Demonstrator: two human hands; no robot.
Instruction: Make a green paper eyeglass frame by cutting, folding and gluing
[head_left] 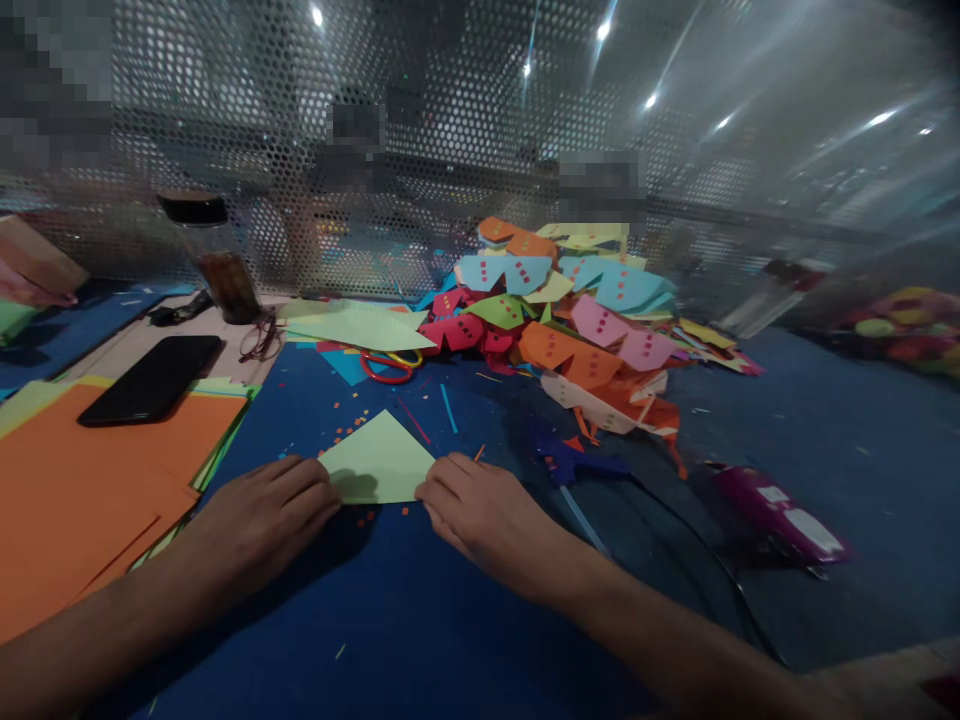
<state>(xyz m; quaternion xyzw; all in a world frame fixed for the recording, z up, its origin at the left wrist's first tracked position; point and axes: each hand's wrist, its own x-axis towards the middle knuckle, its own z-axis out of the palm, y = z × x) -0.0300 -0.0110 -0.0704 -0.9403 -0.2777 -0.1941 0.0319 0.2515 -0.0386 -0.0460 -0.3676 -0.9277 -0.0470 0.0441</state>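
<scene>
A pale green sheet of paper [380,462], shaped like a triangle with its tip pointing away from me, lies on the blue table [360,620]. My left hand [281,505] is closed at its left corner, fingers curled on the paper. At the right corner my right hand [476,505] is closed on the paper in the same way. Both thumbs are largely hidden. Small orange paper squares lie around the triangle.
Orange sheets [97,480] and a black phone [152,380] are at left, with a jar [225,270] behind. Ahead are red-handled scissors [386,372] and a pile of folded colored papers [585,325]. A blue glue gun [574,462] and purple case [784,515] lie right.
</scene>
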